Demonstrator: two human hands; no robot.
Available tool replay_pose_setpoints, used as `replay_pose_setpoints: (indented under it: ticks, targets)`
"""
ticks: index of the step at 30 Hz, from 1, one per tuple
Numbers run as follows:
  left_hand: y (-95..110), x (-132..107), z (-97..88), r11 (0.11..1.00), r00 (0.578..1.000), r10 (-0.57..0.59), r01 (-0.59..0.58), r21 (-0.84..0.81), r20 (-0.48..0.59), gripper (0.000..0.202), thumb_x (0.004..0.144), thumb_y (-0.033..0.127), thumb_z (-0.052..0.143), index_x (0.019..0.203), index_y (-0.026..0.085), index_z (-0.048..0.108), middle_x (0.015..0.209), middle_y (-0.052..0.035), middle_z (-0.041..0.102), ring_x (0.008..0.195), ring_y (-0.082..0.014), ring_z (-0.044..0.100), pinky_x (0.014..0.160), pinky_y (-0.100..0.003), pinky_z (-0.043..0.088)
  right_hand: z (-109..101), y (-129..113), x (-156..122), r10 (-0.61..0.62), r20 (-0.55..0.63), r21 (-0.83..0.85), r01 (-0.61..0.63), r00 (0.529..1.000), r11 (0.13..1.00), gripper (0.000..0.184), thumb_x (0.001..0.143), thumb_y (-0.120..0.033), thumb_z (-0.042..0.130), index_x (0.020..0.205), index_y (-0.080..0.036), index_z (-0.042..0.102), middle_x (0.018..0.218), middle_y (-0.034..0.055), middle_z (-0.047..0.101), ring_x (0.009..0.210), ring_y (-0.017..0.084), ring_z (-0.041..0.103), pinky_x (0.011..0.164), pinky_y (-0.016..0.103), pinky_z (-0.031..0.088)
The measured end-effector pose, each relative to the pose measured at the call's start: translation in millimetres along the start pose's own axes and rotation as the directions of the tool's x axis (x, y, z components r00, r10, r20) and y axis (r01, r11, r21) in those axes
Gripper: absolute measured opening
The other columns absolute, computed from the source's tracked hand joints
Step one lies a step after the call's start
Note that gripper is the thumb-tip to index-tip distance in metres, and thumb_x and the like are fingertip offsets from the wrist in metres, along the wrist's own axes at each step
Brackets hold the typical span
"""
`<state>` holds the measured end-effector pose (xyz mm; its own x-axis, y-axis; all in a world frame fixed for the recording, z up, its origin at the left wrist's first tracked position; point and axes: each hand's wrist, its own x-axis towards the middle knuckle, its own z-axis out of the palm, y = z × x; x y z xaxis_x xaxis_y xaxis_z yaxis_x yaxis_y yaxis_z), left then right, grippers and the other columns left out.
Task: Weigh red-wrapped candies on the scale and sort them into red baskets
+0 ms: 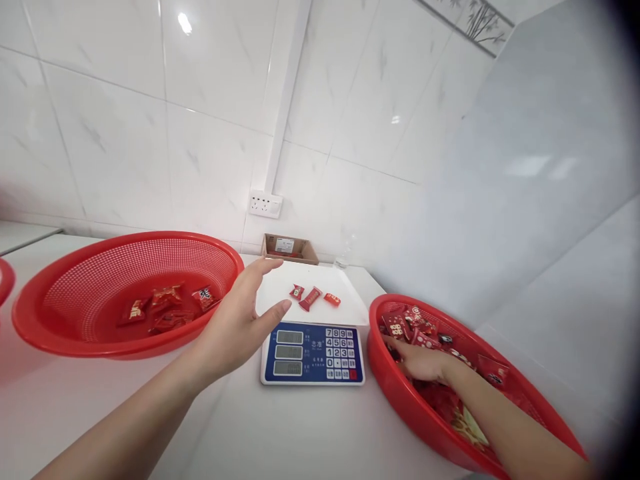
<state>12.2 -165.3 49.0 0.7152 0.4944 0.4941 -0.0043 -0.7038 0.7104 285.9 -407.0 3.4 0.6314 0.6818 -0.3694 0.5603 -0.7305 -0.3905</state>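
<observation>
My left hand hovers at the left edge of a digital scale, thumb and fingers apart with nothing between them. On the scale's white tray lie a small red wrapped candy, a longer red candy and an orange-red candy. My right hand reaches into the right red basket, among many red wrapped candies. Its fingertips are partly hidden among the packets, so I cannot see whether they grip one.
A red perforated basket with several red packets stands on the left of the white table. Behind the scale sit a cardboard box and a clear plastic container. A wall socket is above, and a grey panel rises at right.
</observation>
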Motion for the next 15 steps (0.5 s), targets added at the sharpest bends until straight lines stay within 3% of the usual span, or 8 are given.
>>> replay_pose_setpoints:
  ticks: [3,8,15]
  targets:
    - [1.2,0.2,1.7,1.000,1.000,-0.014,0.014,0.011,0.012,0.048,0.085,0.040,0.047,0.129,0.028,0.034,0.139,-0.0034,0.038,0.129,-0.0250,0.033,0.093,-0.037,0.044,7.1,-0.5,-3.5,-0.014,0.042,0.047,0.012,0.999,0.999,0.066,0.067,-0.018,0.053,0.133,-0.016,0.043,0.114,0.0083,0.063,0.093,0.020,0.063,0.078,0.029,0.049]
    - [2.9,-1.3,2.1,1.000,1.000,-0.011,0.010,0.022,0.022,0.048,0.084,0.041,0.046,0.129,0.028,0.035,0.138,-0.0046,0.040,0.124,-0.0269,0.039,0.085,-0.037,0.049,6.6,2.1,-9.5,-0.047,0.080,0.040,0.044,0.996,0.998,0.063,0.066,-0.016,0.054,0.129,-0.017,0.048,0.112,0.0078,0.064,0.098,0.023,0.060,0.087,0.034,0.045]
    - [1.5,-3.1,3.2,0.998,0.999,0.033,-0.033,0.047,-0.004,0.046,0.085,0.041,0.046,0.128,0.029,0.036,0.137,-0.0040,0.040,0.125,-0.0258,0.039,0.094,-0.039,0.043,14.7,7.0,-3.4,-0.081,0.039,-0.014,0.081,0.996,0.997,0.068,0.065,-0.019,0.060,0.131,-0.021,0.046,0.116,0.0078,0.062,0.107,0.025,0.055,0.092,0.035,0.041]
